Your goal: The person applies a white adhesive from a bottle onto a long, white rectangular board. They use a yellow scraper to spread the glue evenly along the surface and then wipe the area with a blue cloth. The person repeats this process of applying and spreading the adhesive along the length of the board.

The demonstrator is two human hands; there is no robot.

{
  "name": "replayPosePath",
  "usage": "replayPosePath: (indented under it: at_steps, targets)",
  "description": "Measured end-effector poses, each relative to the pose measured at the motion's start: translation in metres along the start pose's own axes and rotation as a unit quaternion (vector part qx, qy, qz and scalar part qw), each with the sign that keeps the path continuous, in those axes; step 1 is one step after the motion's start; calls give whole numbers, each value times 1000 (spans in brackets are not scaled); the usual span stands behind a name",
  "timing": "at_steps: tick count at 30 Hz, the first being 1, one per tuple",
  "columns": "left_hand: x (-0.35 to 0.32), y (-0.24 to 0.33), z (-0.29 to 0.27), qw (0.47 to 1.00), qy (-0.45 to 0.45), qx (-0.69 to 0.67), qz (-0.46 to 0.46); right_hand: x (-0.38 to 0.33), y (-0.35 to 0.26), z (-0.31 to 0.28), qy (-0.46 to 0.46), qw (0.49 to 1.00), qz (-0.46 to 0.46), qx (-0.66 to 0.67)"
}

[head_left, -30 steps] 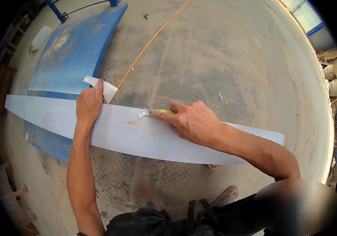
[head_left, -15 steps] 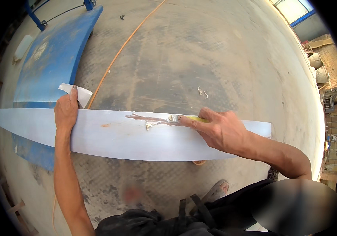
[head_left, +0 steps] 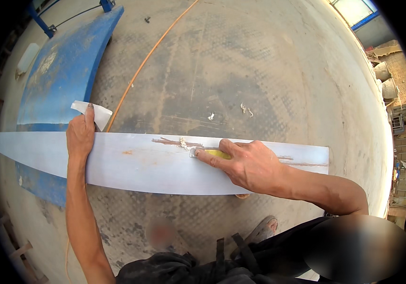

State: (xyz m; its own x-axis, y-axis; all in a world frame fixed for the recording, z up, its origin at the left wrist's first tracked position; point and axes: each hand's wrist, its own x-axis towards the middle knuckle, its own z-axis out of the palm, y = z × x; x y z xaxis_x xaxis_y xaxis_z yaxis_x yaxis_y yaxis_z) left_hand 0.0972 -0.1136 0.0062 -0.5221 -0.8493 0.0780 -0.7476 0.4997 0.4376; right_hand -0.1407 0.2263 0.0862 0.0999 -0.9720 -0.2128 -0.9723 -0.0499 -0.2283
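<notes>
Across my front lies a long white tapered panel (head_left: 132, 173), with brown streaks (head_left: 165, 141) along its far edge. My right hand (head_left: 250, 163) is closed around a yellow-handled scraper (head_left: 217, 154), index finger along it and the blade end down on the panel. Just beyond the blade sits a small clump of pale scrapings (head_left: 183, 143). At the panel's far edge on the left, my left hand (head_left: 81, 135) pinches a thin white angular piece (head_left: 99, 115), paper or a thin sheet, under the thumb. The left fingers are partly hidden behind the hand.
A blue platform cart (head_left: 61, 71) stands at the left, partly under the panel. An orange hose (head_left: 153, 49) runs across the concrete floor (head_left: 260, 61). Pale shavings (head_left: 246, 110) lie beyond the panel. Buckets (head_left: 388, 87) stand far right; a shoe (head_left: 265, 227) shows below.
My right hand and the scraper have moved left and slightly nearer me. The scrapings have shifted, and a new pale bit lies on the floor beyond the panel. My left hand holds its place.
</notes>
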Motion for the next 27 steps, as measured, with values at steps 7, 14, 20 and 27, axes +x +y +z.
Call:
replayPosePath:
  at_steps: [7, 14, 20, 27]
  targets:
    - [-1, 1, -1, 1000, -7, -20, -1, 2, 1, 0, 13, 1000, -14, -4]
    - [2, -3, -1, 1000, -13, -14, -2, -10, 8, 2, 19, 1000, -11, -7]
    - [-3, 2, -2, 999, -2, -40, -6, 8, 2, 6, 34, 999, -13, -2]
    - [-1, 7, -3, 999, -15, -44, -20, 12, -3, 2, 21, 1000, -11, -8]
